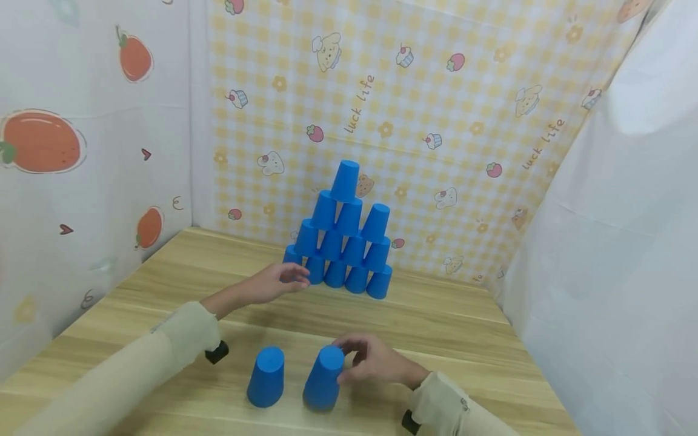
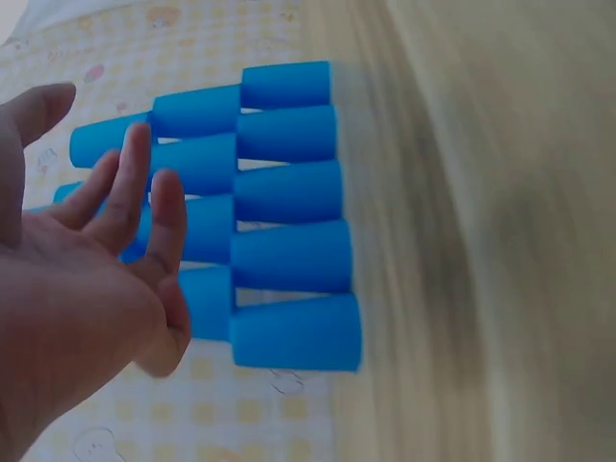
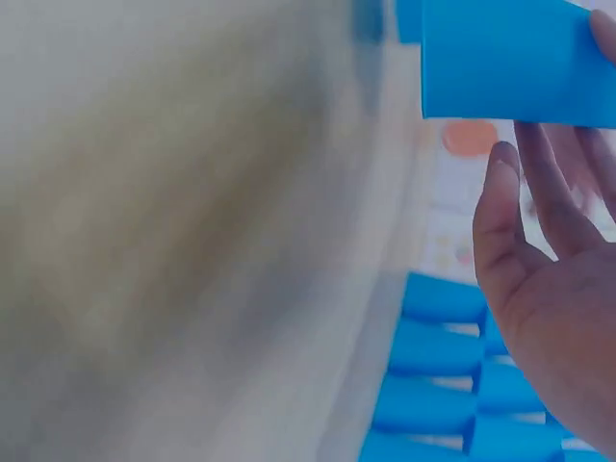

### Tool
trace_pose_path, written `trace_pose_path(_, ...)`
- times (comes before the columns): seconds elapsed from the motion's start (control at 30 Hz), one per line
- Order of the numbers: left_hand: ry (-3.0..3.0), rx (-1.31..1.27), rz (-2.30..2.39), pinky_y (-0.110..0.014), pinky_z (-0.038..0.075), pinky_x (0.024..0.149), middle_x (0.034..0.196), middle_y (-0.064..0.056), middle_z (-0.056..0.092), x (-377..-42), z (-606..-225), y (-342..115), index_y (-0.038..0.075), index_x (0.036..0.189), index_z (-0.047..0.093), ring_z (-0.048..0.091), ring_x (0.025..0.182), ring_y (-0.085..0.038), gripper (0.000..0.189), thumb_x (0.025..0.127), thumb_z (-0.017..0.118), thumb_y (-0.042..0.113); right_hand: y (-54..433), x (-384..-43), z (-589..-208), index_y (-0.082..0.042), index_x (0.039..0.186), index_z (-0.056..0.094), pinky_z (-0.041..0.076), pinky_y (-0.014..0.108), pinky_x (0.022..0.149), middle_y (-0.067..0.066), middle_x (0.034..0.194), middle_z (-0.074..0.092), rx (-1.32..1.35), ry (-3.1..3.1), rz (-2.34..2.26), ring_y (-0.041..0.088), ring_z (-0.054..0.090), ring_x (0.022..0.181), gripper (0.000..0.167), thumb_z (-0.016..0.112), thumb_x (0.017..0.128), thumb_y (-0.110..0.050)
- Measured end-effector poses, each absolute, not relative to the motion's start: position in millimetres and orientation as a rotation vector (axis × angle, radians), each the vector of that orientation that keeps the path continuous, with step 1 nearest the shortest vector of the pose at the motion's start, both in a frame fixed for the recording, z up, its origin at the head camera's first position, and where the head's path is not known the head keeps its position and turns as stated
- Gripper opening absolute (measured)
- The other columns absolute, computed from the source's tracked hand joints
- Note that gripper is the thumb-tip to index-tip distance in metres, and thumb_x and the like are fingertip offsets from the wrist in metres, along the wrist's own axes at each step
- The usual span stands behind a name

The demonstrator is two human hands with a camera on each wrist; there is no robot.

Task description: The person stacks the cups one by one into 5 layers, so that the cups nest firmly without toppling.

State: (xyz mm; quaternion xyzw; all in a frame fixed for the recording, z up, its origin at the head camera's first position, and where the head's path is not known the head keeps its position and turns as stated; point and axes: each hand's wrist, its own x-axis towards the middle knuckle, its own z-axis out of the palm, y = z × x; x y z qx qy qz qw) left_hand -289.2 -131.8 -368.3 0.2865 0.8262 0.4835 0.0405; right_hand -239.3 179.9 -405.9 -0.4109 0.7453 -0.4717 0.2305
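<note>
A pyramid of upside-down blue cups (image 1: 354,250) stands at the back of the wooden table, with several cups in its lower rows, three in the third and one on top at the left. My left hand (image 1: 275,283) hovers before its lower left side, fingers loosely bent and holding nothing; the left wrist view shows that hand (image 2: 106,260) with fingers spread. Nearer me, my right hand (image 1: 373,360) holds the upper part of an upside-down blue cup (image 1: 322,387) between thumb and fingers. In the right wrist view this cup (image 3: 510,63) lies between thumb and fingers.
Another upside-down blue cup (image 1: 265,381) stands on the table (image 1: 436,327), left of the held one. A checked cloth (image 1: 403,109) hangs behind the pyramid. White cloths flank the table, a fruit-printed one (image 1: 98,200) at left and a plain one (image 1: 611,272) at right.
</note>
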Motion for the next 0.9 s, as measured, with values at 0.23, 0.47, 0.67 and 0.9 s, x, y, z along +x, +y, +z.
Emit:
trace_pose_path(0.23,2.357,0.941,1.421,-0.046,0.050,0.098,0.127,-0.017,0.063,-280.6,-389.9,-153.8,0.001,0.132,0.057,0.058,0.120,-0.035,0.037,0.104,0.053,0.024,196.1,-258.7,-376.7,-0.002,0.134,0.055,0.056,0.038,0.084,0.015,0.122,0.064,-0.929,2.260,-1.495,0.025,0.064,0.104,0.048,0.071,0.092,-0.018)
trace_pose_path(0.47,2.252,1.024,1.187,-0.040,0.049,0.096,0.129,0.001,0.062,-267.1,-400.5,-161.2,0.010,0.134,0.058,0.055,0.120,-0.030,0.039,0.100,0.059,0.029,197.0,-288.5,-330.2,-0.011,0.138,0.052,0.053,0.040,0.085,0.013,0.130,0.059,-0.582,2.609,-1.638,0.026,0.061,0.107,0.056,0.073,0.091,-0.034)
trace_pose_path(0.67,1.896,1.226,0.924,-0.043,0.041,0.101,0.148,0.009,0.046,-266.9,-404.0,-168.8,0.021,0.149,0.044,0.043,0.131,-0.024,0.088,0.080,0.067,0.070,191.7,-324.3,-279.7,-0.015,0.135,0.054,0.053,0.036,0.081,0.008,0.125,0.062,-0.467,2.740,-1.818,0.025,0.061,0.108,0.060,0.075,0.087,-0.045)
trace_pose_path(0.9,1.783,1.228,0.937,-0.037,0.037,0.106,0.144,0.005,0.051,-263.5,-413.3,-166.5,0.023,0.143,0.049,0.043,0.133,-0.016,0.075,0.078,0.083,0.040,178.8,-370.0,-232.0,-0.013,0.131,0.057,0.050,0.040,0.092,0.009,0.125,0.064,-0.446,2.855,-1.950,0.025,0.060,0.109,0.060,0.075,0.086,-0.047)
